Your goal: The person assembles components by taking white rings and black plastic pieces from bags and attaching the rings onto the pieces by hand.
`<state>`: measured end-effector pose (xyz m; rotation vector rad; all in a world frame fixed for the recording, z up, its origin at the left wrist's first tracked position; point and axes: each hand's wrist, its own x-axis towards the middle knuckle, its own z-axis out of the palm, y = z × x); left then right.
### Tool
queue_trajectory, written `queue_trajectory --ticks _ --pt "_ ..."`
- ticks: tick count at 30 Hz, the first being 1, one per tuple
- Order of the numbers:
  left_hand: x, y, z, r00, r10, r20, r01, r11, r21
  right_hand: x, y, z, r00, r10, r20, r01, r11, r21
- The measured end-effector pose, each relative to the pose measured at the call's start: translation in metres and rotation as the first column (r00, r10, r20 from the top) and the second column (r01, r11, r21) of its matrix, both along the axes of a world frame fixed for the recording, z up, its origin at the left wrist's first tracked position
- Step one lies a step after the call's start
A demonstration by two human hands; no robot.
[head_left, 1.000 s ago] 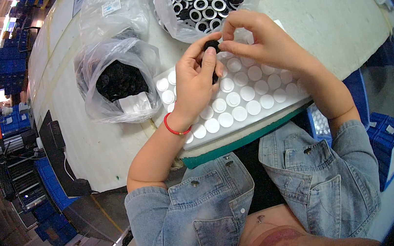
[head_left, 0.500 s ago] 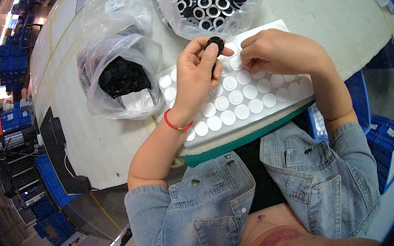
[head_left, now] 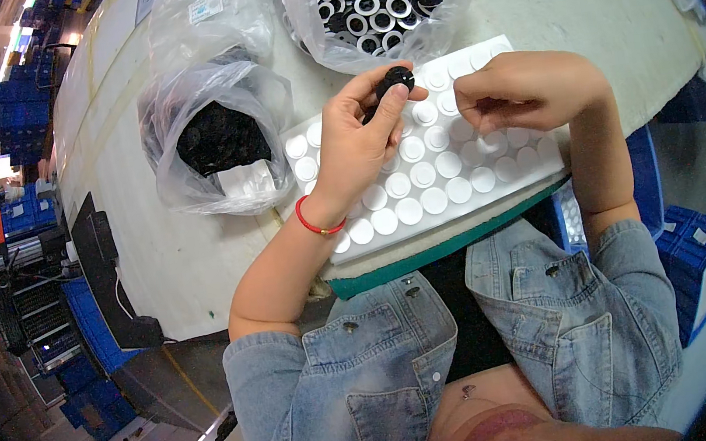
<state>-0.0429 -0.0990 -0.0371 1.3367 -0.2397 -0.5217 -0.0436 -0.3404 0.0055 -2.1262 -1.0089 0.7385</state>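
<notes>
My left hand (head_left: 352, 137), with a red cord bracelet at the wrist, pinches small round black discs (head_left: 398, 81) between thumb and fingers. Some of them are hidden in the grip, so I cannot tell how many. It hovers over a white sheet (head_left: 541, 169) that carries rows of round white discs (head_left: 434, 202). To its right, over the same sheet, my right hand (head_left: 535, 90) has its fingers curled and drawn together. Whatever those fingertips hold, if anything, is hidden by the hand.
An open clear bag (head_left: 453, 27) of black-and-white rings stands beyond the sheet. Left of the sheet, another clear bag (head_left: 166, 168) holds black pieces (head_left: 219, 138). A green strip (head_left: 428, 260) runs along the near table edge. Blue crates (head_left: 694, 253) stand at the right.
My right hand has moved right, away from my left hand. The black discs in my left hand have shifted slightly right and turned.
</notes>
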Motion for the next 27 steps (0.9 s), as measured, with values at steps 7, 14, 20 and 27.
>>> queue_trajectory --ticks 7,14,20,27 --pt "-0.001 0.0 0.0 0.998 -0.041 0.037 0.038 0.996 0.077 -0.002 0.032 -0.023 0.938 -0.338 -0.069 0.318 0.77 0.553" --pt "-0.001 0.002 -0.001 0.996 -0.077 0.054 0.068 0.987 0.143 -0.001 0.049 -0.029 0.847 -0.529 -0.062 0.46 0.669 0.583" --pt "-0.002 -0.001 0.001 0.976 -0.088 0.199 0.038 0.969 0.243 0.001 0.05 -0.031 0.816 -0.575 0.055 0.444 0.685 0.578" --pt "-0.002 0.001 -0.001 0.998 -0.048 -0.035 0.051 0.995 0.084 0.001 0.05 -0.031 0.817 -0.57 -0.087 0.517 0.657 0.549"
